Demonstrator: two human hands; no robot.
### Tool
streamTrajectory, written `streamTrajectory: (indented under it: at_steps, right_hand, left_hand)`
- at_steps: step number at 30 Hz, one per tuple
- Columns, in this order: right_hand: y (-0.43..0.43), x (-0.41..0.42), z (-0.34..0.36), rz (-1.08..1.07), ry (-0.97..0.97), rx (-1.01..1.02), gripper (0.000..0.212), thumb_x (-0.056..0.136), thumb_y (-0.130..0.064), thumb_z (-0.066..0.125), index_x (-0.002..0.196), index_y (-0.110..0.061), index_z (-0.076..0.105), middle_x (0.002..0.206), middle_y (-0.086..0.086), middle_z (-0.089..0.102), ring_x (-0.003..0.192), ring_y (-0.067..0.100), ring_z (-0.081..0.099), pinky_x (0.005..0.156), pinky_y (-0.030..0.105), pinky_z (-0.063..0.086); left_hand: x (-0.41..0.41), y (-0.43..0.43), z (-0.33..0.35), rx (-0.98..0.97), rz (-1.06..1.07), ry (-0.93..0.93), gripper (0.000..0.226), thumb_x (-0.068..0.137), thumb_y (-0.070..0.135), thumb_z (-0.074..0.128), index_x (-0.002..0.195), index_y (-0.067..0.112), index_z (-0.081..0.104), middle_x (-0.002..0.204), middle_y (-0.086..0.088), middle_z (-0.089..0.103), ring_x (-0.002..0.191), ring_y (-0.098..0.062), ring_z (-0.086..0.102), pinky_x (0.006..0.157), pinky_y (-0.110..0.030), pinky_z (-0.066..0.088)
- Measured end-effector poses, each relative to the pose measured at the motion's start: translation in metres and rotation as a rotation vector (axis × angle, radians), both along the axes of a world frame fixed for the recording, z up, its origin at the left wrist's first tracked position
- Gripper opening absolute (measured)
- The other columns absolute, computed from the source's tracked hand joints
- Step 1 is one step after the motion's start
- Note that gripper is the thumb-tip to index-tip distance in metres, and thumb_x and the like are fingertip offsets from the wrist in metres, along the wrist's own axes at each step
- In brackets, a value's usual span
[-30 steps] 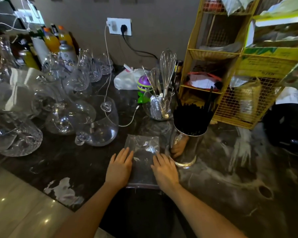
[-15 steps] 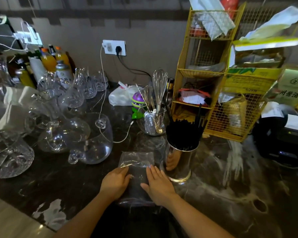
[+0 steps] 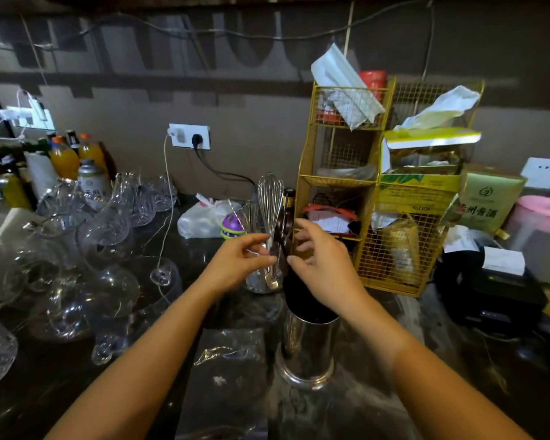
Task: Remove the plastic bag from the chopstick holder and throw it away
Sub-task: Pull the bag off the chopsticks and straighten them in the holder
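Observation:
A clear plastic bag (image 3: 229,369) lies flat on the dark counter, just left of the steel chopstick holder (image 3: 308,347). The holder stands upright, full of black chopsticks (image 3: 299,300). Both my hands are raised above it at the chopstick tips. My left hand (image 3: 238,262) is on the left with thumb and forefinger curled toward the tips. My right hand (image 3: 324,265) is over the top, hiding part of the chopsticks, its fingers loosely spread. Neither hand touches the bag. I cannot tell whether the fingertips touch the chopsticks.
A glass cup with a whisk and spoons (image 3: 269,236) stands right behind the hands. Several glass jugs (image 3: 86,281) crowd the left. A yellow wire rack (image 3: 381,217) stands to the right, a black printer (image 3: 489,293) beyond it. A white cable (image 3: 169,198) hangs from the wall socket.
Both hands have lifted off the flattened bag and moved up to the chopstick tips. The bag stays flat on the counter. The camera has tilted upward.

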State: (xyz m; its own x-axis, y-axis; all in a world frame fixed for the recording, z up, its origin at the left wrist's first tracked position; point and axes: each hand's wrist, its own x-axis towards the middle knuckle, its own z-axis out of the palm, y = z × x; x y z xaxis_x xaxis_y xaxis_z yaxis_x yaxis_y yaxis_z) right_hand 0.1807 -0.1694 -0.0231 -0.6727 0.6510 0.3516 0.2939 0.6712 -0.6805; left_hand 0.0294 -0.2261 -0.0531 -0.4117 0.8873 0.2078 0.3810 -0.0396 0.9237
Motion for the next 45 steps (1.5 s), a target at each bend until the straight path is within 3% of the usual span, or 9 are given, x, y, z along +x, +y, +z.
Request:
streamTrajectory:
  at_steps: [6, 11, 15, 22, 25, 29, 37, 41, 45]
  right_hand:
    - [0.024, -0.009, -0.001, -0.050, -0.264, -0.012, 0.054, 0.079, -0.017, 0.066, 0.128, -0.010, 0.043, 0.123, 0.011, 0.056, 0.104, 0.025, 0.057, 0.079, 0.026, 0.040]
    - [0.034, -0.018, -0.013, -0.034, -0.321, -0.016, 0.032, 0.080, -0.020, 0.064, 0.110, -0.010, 0.059, 0.105, 0.012, 0.063, 0.101, 0.024, 0.055, 0.076, 0.028, 0.040]
    - [0.039, -0.022, -0.017, -0.037, -0.311, -0.014, 0.015, 0.083, -0.017, 0.061, 0.095, -0.008, 0.066, 0.090, 0.011, 0.064, 0.085, 0.023, 0.058, 0.069, 0.030, 0.042]
    - [0.044, -0.019, -0.010, -0.055, -0.225, 0.011, 0.017, 0.083, -0.017, 0.061, 0.089, -0.003, 0.067, 0.091, 0.017, 0.067, 0.086, 0.029, 0.061, 0.076, 0.039, 0.050]
    - [0.043, -0.016, 0.001, -0.040, -0.139, 0.026, 0.016, 0.082, -0.016, 0.061, 0.088, -0.002, 0.066, 0.080, 0.011, 0.062, 0.077, 0.024, 0.057, 0.069, 0.032, 0.045]
    - [0.043, -0.011, 0.024, -0.032, -0.017, 0.055, 0.013, 0.083, -0.013, 0.060, 0.085, -0.002, 0.065, 0.072, 0.015, 0.064, 0.063, 0.021, 0.055, 0.064, 0.034, 0.047]
    - [0.048, 0.004, 0.060, -0.045, 0.307, 0.014, 0.005, 0.084, -0.013, 0.059, 0.080, -0.010, 0.057, 0.060, 0.000, 0.057, 0.053, 0.009, 0.061, 0.061, 0.027, 0.057]
    - [0.051, 0.018, 0.066, -0.104, 0.669, -0.137, 0.016, 0.085, -0.010, 0.057, 0.071, -0.016, 0.057, 0.066, 0.003, 0.063, 0.050, 0.000, 0.062, 0.055, 0.014, 0.055]
    - [0.051, 0.023, 0.060, -0.150, 0.979, -0.518, 0.016, 0.086, -0.008, 0.055, 0.071, -0.014, 0.054, 0.068, 0.003, 0.061, 0.055, 0.001, 0.066, 0.056, 0.012, 0.055]
  left_hand:
    - [0.004, 0.022, 0.011, -0.130, -0.098, 0.114, 0.016, 0.074, 0.009, 0.068, 0.088, 0.005, 0.061, 0.078, -0.009, 0.061, 0.080, -0.020, 0.058, 0.086, -0.038, 0.048]
    - [0.004, 0.033, 0.009, -0.128, -0.115, 0.143, 0.007, 0.077, 0.006, 0.064, 0.083, 0.007, 0.062, 0.076, 0.001, 0.060, 0.076, -0.014, 0.058, 0.072, -0.018, 0.050]
    - [0.002, 0.038, 0.010, -0.139, -0.102, 0.165, 0.015, 0.076, 0.005, 0.065, 0.086, -0.006, 0.061, 0.072, 0.000, 0.061, 0.072, -0.014, 0.059, 0.075, -0.027, 0.050]
    - [0.004, 0.041, 0.021, -0.087, -0.100, 0.212, 0.016, 0.077, 0.008, 0.064, 0.075, -0.006, 0.057, 0.091, -0.037, 0.063, 0.076, -0.026, 0.056, 0.078, -0.048, 0.050]
    - [0.007, 0.042, 0.034, -0.039, -0.123, 0.187, 0.012, 0.078, 0.008, 0.063, 0.070, 0.001, 0.056, 0.077, -0.025, 0.060, 0.071, -0.024, 0.055, 0.072, -0.044, 0.049]
    - [0.014, 0.044, 0.057, 0.091, -0.147, 0.135, 0.023, 0.078, 0.004, 0.061, 0.061, 0.014, 0.050, 0.061, -0.007, 0.053, 0.050, -0.003, 0.053, 0.052, -0.015, 0.046]
    - [0.038, 0.032, 0.094, 0.376, -0.089, 0.139, 0.014, 0.081, 0.008, 0.059, 0.072, 0.019, 0.058, 0.060, 0.004, 0.055, 0.048, 0.005, 0.051, 0.050, -0.006, 0.041]
    - [0.046, 0.026, 0.079, 0.354, -0.042, 0.053, 0.027, 0.085, 0.011, 0.054, 0.059, 0.016, 0.058, 0.042, 0.009, 0.058, 0.040, 0.002, 0.049, 0.044, -0.006, 0.038]
    - [0.052, 0.027, 0.059, 0.196, -0.025, -0.121, 0.019, 0.086, 0.021, 0.052, 0.072, 0.022, 0.065, 0.068, 0.005, 0.068, 0.051, 0.000, 0.062, 0.048, -0.013, 0.048]
